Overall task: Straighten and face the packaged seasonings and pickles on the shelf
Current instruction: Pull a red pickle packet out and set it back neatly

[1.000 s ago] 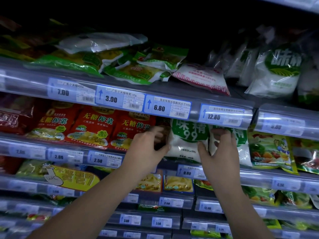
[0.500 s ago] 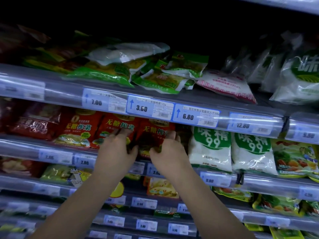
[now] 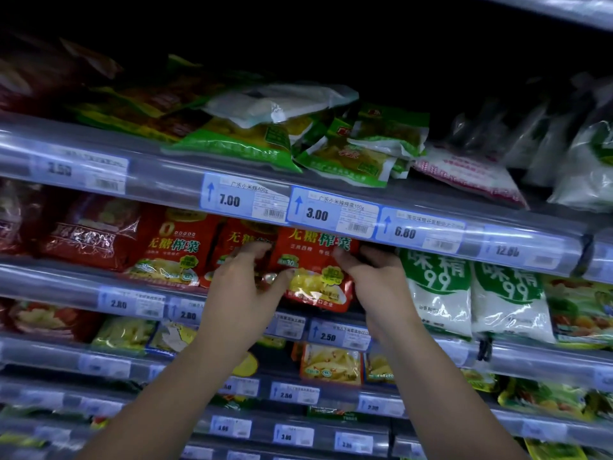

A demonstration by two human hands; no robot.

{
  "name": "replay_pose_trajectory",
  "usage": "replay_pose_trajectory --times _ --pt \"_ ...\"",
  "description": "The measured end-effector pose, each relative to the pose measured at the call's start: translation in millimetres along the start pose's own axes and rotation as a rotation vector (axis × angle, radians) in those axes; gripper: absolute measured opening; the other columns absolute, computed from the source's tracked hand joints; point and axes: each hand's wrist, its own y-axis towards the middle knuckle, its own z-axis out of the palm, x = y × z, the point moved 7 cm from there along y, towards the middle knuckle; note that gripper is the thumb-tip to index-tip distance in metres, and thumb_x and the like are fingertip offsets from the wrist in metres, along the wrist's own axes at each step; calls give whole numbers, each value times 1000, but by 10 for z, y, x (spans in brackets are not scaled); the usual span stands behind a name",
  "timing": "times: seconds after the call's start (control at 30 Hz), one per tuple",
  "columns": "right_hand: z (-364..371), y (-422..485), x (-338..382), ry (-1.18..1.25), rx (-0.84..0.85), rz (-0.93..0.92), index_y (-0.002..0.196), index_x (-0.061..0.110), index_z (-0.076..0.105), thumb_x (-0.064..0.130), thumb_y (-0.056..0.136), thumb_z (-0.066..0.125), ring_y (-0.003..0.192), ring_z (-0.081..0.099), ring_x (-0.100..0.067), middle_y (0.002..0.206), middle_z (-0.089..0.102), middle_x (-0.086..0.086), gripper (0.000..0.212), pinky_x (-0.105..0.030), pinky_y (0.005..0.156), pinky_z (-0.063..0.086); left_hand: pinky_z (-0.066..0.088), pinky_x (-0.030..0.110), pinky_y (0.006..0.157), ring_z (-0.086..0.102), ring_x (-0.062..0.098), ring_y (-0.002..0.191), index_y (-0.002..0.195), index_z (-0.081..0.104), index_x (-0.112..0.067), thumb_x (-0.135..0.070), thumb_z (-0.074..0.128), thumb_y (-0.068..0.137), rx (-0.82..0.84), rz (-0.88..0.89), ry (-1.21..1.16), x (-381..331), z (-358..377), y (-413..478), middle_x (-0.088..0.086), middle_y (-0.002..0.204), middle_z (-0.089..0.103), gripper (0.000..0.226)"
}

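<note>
Two bare arms of one person fill the lower half of the view. The left forearm (image 3: 172,393) is uncovered along all of its visible length, smooth and slender, widening toward the bottom edge. The right forearm (image 3: 441,393) is likewise uncovered. The left hand (image 3: 243,293) and the right hand (image 3: 374,280) are bare, seen from the back, with knuckles and thumbs showing. Dim bluish light softens the detail, so fingernails and fine marks cannot be made out.
</note>
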Motion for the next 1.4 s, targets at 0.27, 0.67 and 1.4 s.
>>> replay_pose_trajectory --times 0.27,0.67,1.4 --pt "-43 -405 -161 107 335 107 111 9 73 24 89 70 95 77 -28 103 80 -12 26 -40 79 62 62 38 75 77 28 92 103 75 -7 -16 79 76 405 -337 -805 -59 215 -223 10 99 80 29" --pt "-443 -712 -243 31 529 28 110 10 73 19 90 64 92 78 -26 103 81 -11 23 -29 69 62 59 40 84 75 25 99 106 76 -14 -29 74 77 380 -353 -800 -184 121 -712 7 107 79 33" --pt "-547 -960 -378 -135 615 50 110 14 74 15 95 63 94 78 -27 103 81 -7 19 -40 79 61 63 28 61 73 8 86 119 68 -31 -19 54 101 90 -95 -240 -275 -325 -855 -4 101 75 26"
